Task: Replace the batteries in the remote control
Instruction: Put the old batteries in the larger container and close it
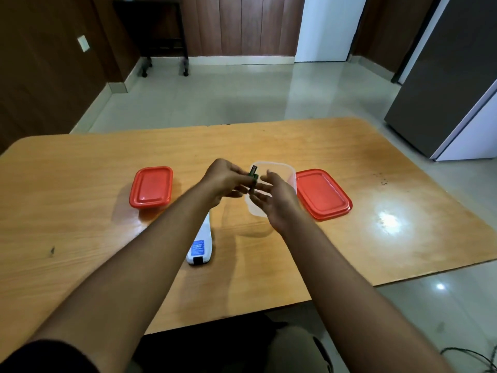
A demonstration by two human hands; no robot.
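While one wooden table (80, 200) carries everything, two red-lidded pieces sit on it: one closed container (151, 187) at the left and one loose red lid (322, 194) lying flat at the right, just beside the single clear open tub (289, 173) between them. One white remote control (201, 244) lies nearer, partly under the left forearm, its blue label too blurred to read, while the left hand (224, 179) pinches green batteries (253, 176) above the tub, the count unclear. The right hand (277, 196) is beside them, fingers loosely spread and holding nothing.
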